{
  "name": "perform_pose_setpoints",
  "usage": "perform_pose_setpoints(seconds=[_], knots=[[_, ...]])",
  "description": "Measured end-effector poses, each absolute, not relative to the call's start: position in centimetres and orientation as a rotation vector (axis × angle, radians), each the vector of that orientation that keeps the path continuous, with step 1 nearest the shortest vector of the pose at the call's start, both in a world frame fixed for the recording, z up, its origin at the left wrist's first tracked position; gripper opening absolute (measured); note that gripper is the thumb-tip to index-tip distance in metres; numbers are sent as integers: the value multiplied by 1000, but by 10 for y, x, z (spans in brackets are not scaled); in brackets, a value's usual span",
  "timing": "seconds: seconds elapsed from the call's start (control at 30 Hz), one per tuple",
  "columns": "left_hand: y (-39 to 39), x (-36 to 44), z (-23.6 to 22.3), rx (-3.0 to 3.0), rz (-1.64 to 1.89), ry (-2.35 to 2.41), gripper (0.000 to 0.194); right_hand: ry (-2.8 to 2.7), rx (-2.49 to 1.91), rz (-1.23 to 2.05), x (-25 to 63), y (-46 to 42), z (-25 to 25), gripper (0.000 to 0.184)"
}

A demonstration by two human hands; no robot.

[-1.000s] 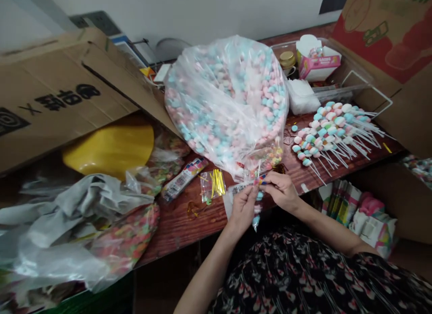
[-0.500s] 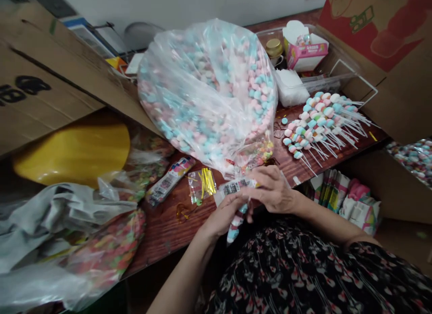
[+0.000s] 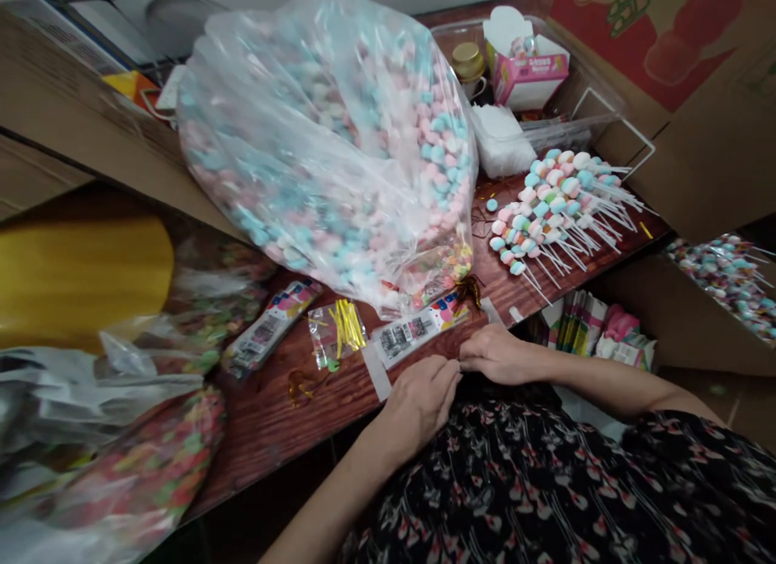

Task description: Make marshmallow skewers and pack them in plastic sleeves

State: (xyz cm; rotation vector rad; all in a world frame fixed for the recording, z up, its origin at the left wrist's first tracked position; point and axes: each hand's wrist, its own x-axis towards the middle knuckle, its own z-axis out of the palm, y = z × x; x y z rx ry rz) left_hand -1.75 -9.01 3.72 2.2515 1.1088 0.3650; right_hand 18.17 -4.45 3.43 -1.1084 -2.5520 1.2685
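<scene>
While two hands (image 3: 421,398) (image 3: 497,354) meet (grip hidden), two printed packets (image 3: 409,338) (image 3: 270,326) lie beyond.

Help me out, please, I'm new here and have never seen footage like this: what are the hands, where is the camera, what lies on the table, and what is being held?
There is no machine: these are a person's bare left hand and right hand, seen from a camera worn on the head, looking forward and down.

On the wooden table lie a big clear bag of pink and blue sweets, a pile of similar sweets on white sticks, gold strips and, just beyond the hands, a printed packet. Farther back, a clear tray holds a pink box.

The hands meet near the table's edge; whether anything is held between them, I cannot tell.
</scene>
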Motion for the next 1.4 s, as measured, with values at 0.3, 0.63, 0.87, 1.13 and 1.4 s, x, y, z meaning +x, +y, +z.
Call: perform_pose_setpoints(seconds=[0.3, 0.63, 0.87, 1.13, 1.4], knots=[[-61, -19, 21, 1429, 789, 1251, 23, -1982, -1373, 787, 240, -13, 34, 17], [-40, -14, 5, 637, 992, 1237, 28, -2229, -1613, 212, 197, -35, -11, 22], [-43, -16, -1, 648, 1008, 1226, 31, -2401, -1779, 200, 191, -22, -5, 19], [-51, -14, 10, 672, 946, 1204, 32, -2114, -1600, 475, 222, -17, 7, 21], [-48, -15, 19, 581, 1014, 1213, 27, -2108, -1558, 413, 229, -1, 6, 20]])
